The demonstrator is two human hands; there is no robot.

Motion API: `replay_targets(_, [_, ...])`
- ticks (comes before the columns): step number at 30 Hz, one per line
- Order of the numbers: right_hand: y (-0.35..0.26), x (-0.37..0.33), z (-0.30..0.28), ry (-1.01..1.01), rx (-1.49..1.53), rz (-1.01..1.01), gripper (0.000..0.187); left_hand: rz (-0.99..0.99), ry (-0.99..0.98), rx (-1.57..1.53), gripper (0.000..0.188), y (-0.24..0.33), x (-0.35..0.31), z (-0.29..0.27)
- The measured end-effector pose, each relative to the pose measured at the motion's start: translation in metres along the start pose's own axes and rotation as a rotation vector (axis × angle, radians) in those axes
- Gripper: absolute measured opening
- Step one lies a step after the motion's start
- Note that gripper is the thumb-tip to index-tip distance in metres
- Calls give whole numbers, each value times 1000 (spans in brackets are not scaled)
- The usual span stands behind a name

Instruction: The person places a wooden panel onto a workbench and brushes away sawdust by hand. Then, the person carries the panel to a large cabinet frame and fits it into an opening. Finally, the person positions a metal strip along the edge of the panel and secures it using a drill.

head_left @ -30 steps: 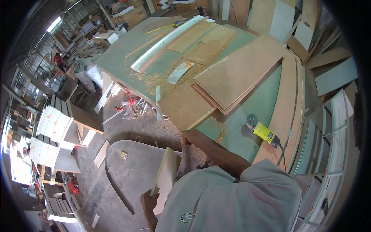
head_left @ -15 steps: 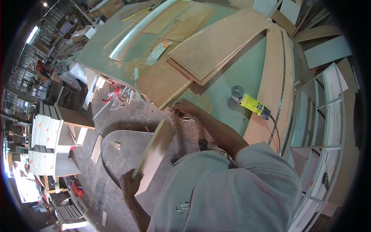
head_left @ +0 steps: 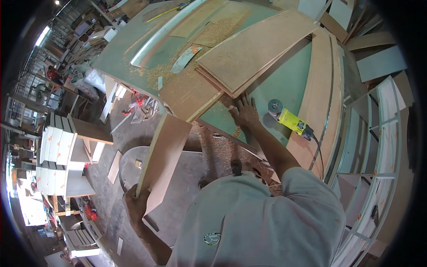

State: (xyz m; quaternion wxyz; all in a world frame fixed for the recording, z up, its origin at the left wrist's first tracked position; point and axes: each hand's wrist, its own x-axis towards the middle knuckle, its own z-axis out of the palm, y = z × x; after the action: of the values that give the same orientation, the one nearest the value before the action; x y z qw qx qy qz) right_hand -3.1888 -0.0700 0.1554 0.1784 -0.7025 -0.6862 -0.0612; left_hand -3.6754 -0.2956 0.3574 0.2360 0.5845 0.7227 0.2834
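My left hand [head_left: 136, 198] grips the near end of a long plywood board [head_left: 165, 160], held tilted on edge over the floor, its far end by the table's corner. Fingers spread, my right hand [head_left: 245, 111] lies on the green tabletop [head_left: 278, 93], just below a stack of plywood panels [head_left: 253, 51]. Another brown board [head_left: 189, 95] sticks out from under that stack past the table edge. To the right of my right hand rests a yellow-green angle grinder [head_left: 291, 122] with its disc toward me and its cord trailing off.
Wood shavings [head_left: 218, 33] and a metal strip [head_left: 164, 33] lie on the table's far part. White drawer cabinets [head_left: 66, 155] stand at left, a pale shelf frame [head_left: 378, 151] at right. A rounded dark panel [head_left: 187, 196] lies below the board. Someone in red [head_left: 54, 74] is far left.
The board's far end has swung up and left toward the table's corner, while my left hand shifted left. My right hand moved from the table's edge onto the tabletop, its fingers spreading.
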Motion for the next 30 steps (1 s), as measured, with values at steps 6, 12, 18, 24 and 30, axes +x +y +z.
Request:
replay_targets(6, [-82,-19,24,-270,53,-640,69,-105,-8,43,25,11,-15,1])
replay_targets(12, [-90,-17,0,-303,301,-276,62,-134,53,54,25,-13,-9,-22])
replay_targets(18, [-79,-67,-1,-196,-60,-250,69,50,-47,40,27,22,32,-15])
replay_targets(24, [-116,-125,-17,-360,678,-605,62,313,-120,25,25,109,79,47])
replay_targets(30, [-53,-101,-73,-450,549,-205,53,540,-236,115,31,154,147,98])
